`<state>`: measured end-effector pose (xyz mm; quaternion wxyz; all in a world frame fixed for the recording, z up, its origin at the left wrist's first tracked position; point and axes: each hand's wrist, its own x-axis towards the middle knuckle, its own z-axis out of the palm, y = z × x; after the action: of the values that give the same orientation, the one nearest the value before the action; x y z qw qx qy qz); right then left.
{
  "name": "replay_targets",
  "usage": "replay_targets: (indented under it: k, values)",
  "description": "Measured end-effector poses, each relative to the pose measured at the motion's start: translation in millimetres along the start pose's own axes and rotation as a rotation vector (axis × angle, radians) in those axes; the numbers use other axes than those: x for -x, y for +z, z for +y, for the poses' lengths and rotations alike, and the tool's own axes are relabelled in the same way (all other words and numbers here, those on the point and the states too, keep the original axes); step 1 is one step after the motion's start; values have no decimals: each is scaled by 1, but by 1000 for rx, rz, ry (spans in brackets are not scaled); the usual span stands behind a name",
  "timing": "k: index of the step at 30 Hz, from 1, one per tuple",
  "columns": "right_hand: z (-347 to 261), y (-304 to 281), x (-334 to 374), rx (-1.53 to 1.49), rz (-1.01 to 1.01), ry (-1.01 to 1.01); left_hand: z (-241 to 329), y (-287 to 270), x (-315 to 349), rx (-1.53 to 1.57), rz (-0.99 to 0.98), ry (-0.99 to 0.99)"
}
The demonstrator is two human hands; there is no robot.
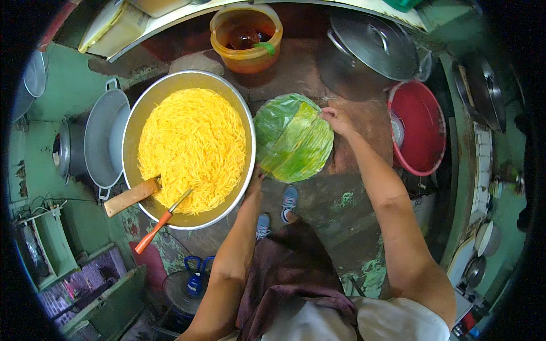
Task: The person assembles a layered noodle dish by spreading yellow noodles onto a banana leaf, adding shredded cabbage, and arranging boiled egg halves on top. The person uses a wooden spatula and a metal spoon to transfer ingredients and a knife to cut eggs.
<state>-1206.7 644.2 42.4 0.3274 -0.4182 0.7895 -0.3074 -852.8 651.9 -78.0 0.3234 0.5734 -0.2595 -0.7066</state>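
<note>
Leftmost, we see a lidded grey pot (105, 139) on the green floor, and just beside it a wide metal basin (149, 102) heaped with shredded yellow strands (193, 148), apparently noodles or grated food. Two utensils lean in the basin's near side: one with a thick wooden handle (131, 197) and a slimmer one with an orange handle (152, 232); both have their working ends buried in the yellow mass. Moving to the centre, a round stack of green banana leaves (293, 138) is held flat in front of us, over the brown floor and just right of the basin rim. We judge the work to be at an early stage: the leaves carry no filling, the yellow heap looks undisturbed apart from the two utensils, and no wrapped parcel is visible anywhere. Our left hand (254, 177) reaches to the lower left edge of the leaves, forearm extended forward; its fingers are largely hidden beneath the leaf, so we cannot tell how they grip. Our right hand (336, 119) lies at the upper right edge, fingers curled and pinching the leaf margin, arm stretched forward. Farther right stand an orange bucket (245, 34), a lidded steel pot (372, 48) and a red basin (418, 128).
</note>
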Motion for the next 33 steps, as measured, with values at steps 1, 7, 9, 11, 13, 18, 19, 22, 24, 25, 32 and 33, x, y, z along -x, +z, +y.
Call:
replay_targets:
  k: [1, 7, 9, 11, 13, 18, 19, 22, 24, 25, 32, 33]
  values:
    - [-6, -3, 3, 28, -38, 61, -1, -1, 0, 1, 8, -8]
    - [-18, -14, 1, -18, -27, 108, -20, -13, -9, 6, -23, 113]
    - [-22, -21, 11, -97, -58, 76, -18, -28, 0, 36, -24, 120]
    - [-32, -26, 39, -303, 245, 116, -7, -59, 32, -194, -121, 94]
    - [-53, -22, 87, -527, 459, 88, 12, -110, 84, -312, -127, -60]
    - [-146, 89, 259, -963, -546, 329, 101, -274, 192, 194, 345, -90]
    - [-170, 131, 279, -1007, -842, 435, 125, -306, 196, 299, 440, -55]
    - [-248, 264, 308, -1205, -1161, 635, 207, -368, 175, 334, 392, 231]
    - [-297, 334, 307, -1242, -1138, 787, 259, -382, 154, 158, 192, 421]
    - [-318, 358, 306, -1337, -1028, 840, 281, -381, 142, 136, 66, 495]
    - [-354, 325, 299, -1926, -427, 634, 350, -291, 114, 174, -191, 840]
    - [-346, 300, 299, -1957, -340, 782, 347, -270, 115, 190, -195, 945]
